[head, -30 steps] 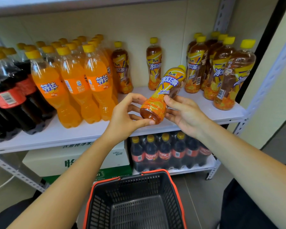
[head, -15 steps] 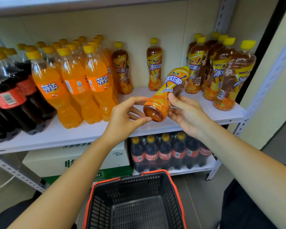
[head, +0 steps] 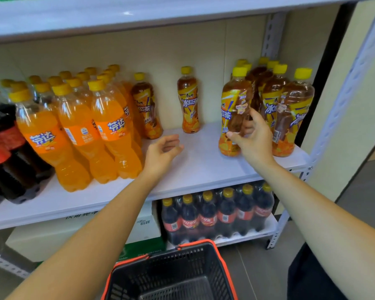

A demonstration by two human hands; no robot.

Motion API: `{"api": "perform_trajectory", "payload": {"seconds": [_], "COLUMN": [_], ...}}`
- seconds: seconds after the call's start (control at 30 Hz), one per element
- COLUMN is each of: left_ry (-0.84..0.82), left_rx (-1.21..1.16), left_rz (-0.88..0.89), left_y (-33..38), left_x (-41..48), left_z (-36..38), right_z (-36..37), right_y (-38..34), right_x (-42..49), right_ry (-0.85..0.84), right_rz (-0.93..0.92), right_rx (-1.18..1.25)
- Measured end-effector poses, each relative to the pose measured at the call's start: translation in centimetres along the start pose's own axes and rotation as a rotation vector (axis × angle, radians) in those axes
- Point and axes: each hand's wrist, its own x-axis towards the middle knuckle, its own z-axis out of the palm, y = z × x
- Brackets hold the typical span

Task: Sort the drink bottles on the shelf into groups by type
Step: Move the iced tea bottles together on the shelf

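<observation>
right hand (head: 252, 137) curled round iced tea bottle (head: 234, 105), upright on shelf (head: 199, 167), just beside tea cluster (head: 290, 109) at frame right. left hand (head: 162, 150) loosely spread, empty, mid-frame. orange sodas (head: 78, 131) and colas (head: 0, 148) grouped at left. judged left to do: stray tea against sodas (head: 146, 107), lone tea centre back (head: 188, 100).

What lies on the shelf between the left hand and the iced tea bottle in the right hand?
Only bare white shelf, in the head view, between the left hand and the iced tea bottle in the right hand.

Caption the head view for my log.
Right hand grips an iced tea bottle upright on the shelf beside the other iced teas; left hand hovers open.
</observation>
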Motion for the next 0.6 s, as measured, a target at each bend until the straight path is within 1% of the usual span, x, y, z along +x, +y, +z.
{"api": "perform_trajectory", "payload": {"seconds": [0.07,0.23,0.3,0.37,0.47,0.53,0.6], "left_ry": [0.012,0.081,0.129,0.172,0.191,0.164,0.152], "left_rx": [-0.054,-0.078,-0.055,-0.056,-0.058,-0.053,-0.036], "left_rz": [-0.052,-0.047,-0.026,-0.001,0.016,0.036,0.04], "left_y": [-0.2,-0.5,-0.6,-0.5,-0.3,-0.4,-0.6], "left_x": [1.9,6.8,8.7,10.5,13.0,14.4,15.3], "left_z": [1.0,3.6,4.5,5.3,6.3,7.0,7.6], "right_z": [-0.2,-0.2,-0.1,-0.1,-0.2,-0.3,-0.3], "right_y": [1.0,2.9,3.4,3.7,4.1,4.3,4.4], "right_x": [0.6,1.6,1.5,1.2,1.1,1.2,1.1], "right_ry": [0.041,0.111,0.191,0.247,0.186,0.111,0.054], "right_rz": [0.004,0.031,0.004,-0.063,-0.152,-0.138,-0.087], "right_rx": [-0.09,-0.257,-0.3,-0.352,-0.439,-0.493,-0.525]}}
